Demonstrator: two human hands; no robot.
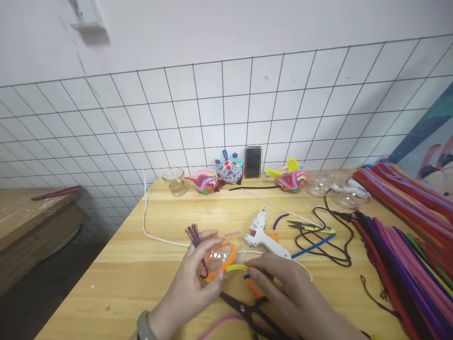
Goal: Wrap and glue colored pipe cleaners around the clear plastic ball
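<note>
My left hand is wrapped round a clear plastic ball edged with an orange pipe cleaner. A dark purple tassel sticks up beside its thumb side. Between the fingertips of my right hand is the end of a yellow pipe cleaner, whose other end meets the ball's lower edge. Black scissors lie just below both hands, partly covered by the right one. Behind the right hand a white glue gun rests on the table, nozzle pointing up and away.
Bundles of coloured pipe cleaners cover the table's right side. Yellow snips lie near a looped black cord. Along the wall stand a lidded glass cup, decorated balls, a dark phone-like slab and clear balls.
</note>
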